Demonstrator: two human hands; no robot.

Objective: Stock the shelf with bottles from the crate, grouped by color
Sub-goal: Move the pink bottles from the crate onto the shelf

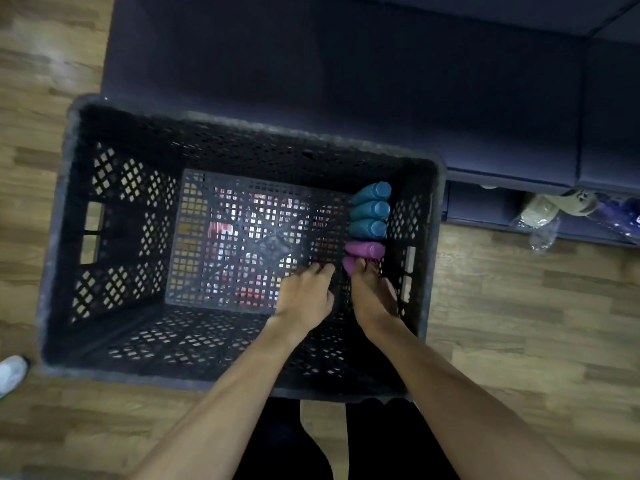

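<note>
A black lattice crate (114,216) stands on the wooden floor below me. Along its right wall lie three teal bottles (370,209) in a row, with a purple bottle (365,249) beside them. A second purple bottle (349,264) lies nearest me, mostly hidden under my right hand (372,296), whose fingers curl over it. My left hand (306,292) is deep in the crate just left of that bottle, fingers loosely bent, holding nothing.
A dark blue shelf unit (346,64) runs along the far side of the crate, with a lower ledge (485,209) at the right holding a crumpled plastic bag (540,216). A white shoe (10,374) shows at the left edge.
</note>
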